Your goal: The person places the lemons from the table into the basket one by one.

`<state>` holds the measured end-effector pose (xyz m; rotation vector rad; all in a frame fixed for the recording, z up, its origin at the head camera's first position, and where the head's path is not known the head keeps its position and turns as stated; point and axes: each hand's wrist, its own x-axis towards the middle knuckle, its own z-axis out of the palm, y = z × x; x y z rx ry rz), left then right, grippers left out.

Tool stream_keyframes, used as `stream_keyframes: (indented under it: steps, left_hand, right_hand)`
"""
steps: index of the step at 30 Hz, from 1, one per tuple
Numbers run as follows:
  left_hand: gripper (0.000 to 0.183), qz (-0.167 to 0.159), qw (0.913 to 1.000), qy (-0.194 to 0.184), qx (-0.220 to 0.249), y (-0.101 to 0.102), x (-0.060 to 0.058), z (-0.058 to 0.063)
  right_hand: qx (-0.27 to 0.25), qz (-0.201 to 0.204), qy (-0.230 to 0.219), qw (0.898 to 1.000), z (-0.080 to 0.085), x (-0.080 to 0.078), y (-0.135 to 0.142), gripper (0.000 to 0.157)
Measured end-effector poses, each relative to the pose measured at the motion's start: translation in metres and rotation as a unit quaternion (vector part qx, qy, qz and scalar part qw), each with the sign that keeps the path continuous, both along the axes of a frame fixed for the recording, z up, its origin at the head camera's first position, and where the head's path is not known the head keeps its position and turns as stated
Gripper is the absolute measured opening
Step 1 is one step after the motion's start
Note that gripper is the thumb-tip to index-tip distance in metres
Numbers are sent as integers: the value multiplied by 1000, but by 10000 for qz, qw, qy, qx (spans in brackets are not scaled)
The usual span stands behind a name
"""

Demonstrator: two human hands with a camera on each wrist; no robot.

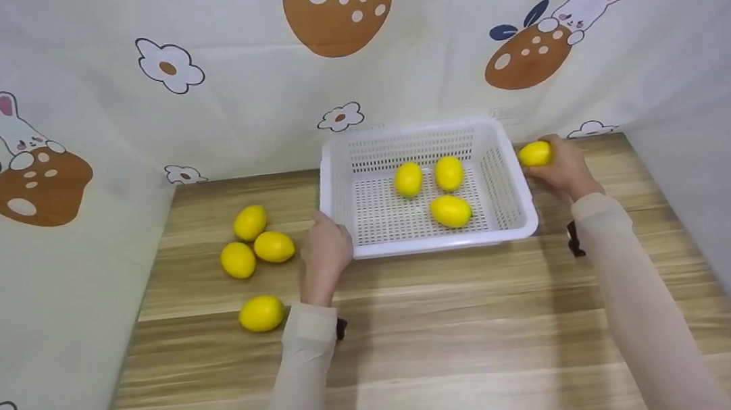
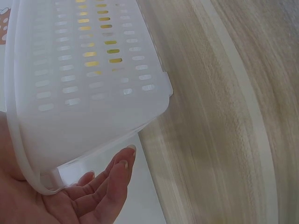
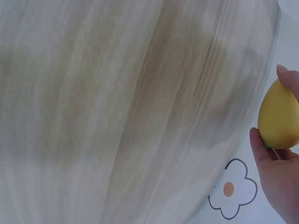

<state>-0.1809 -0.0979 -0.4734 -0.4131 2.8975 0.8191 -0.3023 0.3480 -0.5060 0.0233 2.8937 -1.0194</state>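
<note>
A white plastic basket (image 1: 434, 244) with slotted walls stands toward the back of the table. Three yellow lemons lie on its floor, one lemon (image 1: 451, 211) nearer the front and two behind it. At the basket's left side my left hand (image 1: 327, 246) holds the rim; in the left wrist view its fingers (image 2: 119, 184) curve up outside the end wall. My right hand (image 1: 567, 167) grips another lemon (image 1: 537, 154) just right of the basket. In the right wrist view, thumb and fingers hold this lemon (image 3: 279, 116) from opposite sides.
Left of the basket, three lemons cluster together, among them a lemon (image 1: 273, 247) close to my left hand. A single lemon (image 1: 261, 313) lies nearer the front. A patterned curtain (image 1: 247, 109) encloses the wooden table (image 1: 448, 346) at the back and both sides.
</note>
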Motion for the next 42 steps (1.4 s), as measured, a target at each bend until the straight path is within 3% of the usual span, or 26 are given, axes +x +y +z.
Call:
stream_keyframes:
  steps: [8, 14, 26, 30, 36, 42]
  left_hand:
    - [51, 30, 9998, 150, 101, 2, 0, -2]
    - [52, 66, 9999, 45, 96, 3, 0, -2]
    - [59, 107, 9996, -213, 145, 2, -1, 2]
    - [60, 71, 9996, -191, 171, 2, 0, 2]
    - [53, 12, 10000, -31, 45, 0, 0, 1]
    - [51, 2, 10000, 12, 49, 0, 0, -1]
  right_hand:
    - [166, -28, 1, 9999, 10, 4, 1, 78]
    - [173, 2, -194, 9997, 17, 7, 3, 78]
    - [274, 96, -132, 9995, 34, 13, 6, 78]
    - [273, 114, -138, 9995, 41, 17, 4, 76]
    - [459, 270, 215, 9983, 50, 21, 1, 74]
    - [481, 307, 81, 9983, 58, 24, 0, 78]
